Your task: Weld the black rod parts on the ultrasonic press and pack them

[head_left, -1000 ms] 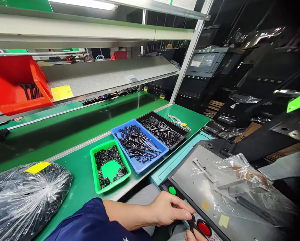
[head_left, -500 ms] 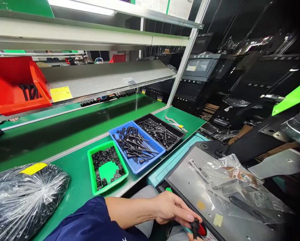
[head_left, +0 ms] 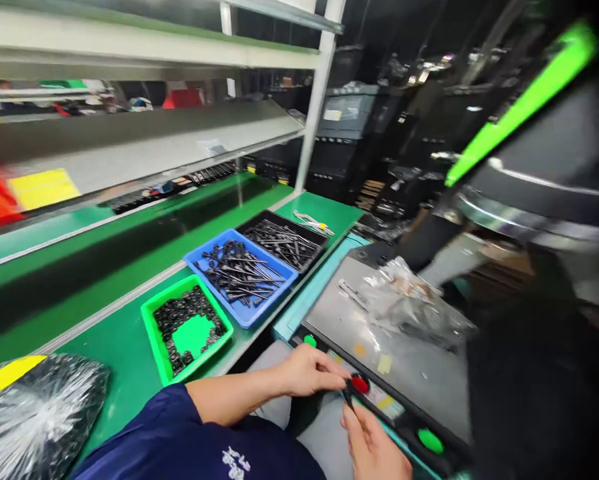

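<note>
My left hand [head_left: 315,373] pinches the upper end of a small dark black part [head_left: 348,393] between thumb and fingers. Lower down, the fingertips of my right hand [head_left: 377,440] close on the same part. Its exact kind is blurred and partly hidden by my fingers. Both hands are just in front of a machine panel with a red button [head_left: 360,384]. On the bench to the left, a green tray [head_left: 155,348] contains small black nut-like pieces. Beside it, a blue tray [head_left: 243,319] holds long black rods with thick heads.
A black tray [head_left: 324,252] of thin dark rods stands behind the blue one, near a white tool [head_left: 312,222]. Plastic-wrapped goods [head_left: 54,413] lie at left. Clear bags [head_left: 404,293] rest on the grey machine plate [head_left: 329,303]; green buttons [head_left: 430,441] line its front.
The view has swung right, so the bench has shifted left. My right hand has come further into view, and both hands now grip the black part.
</note>
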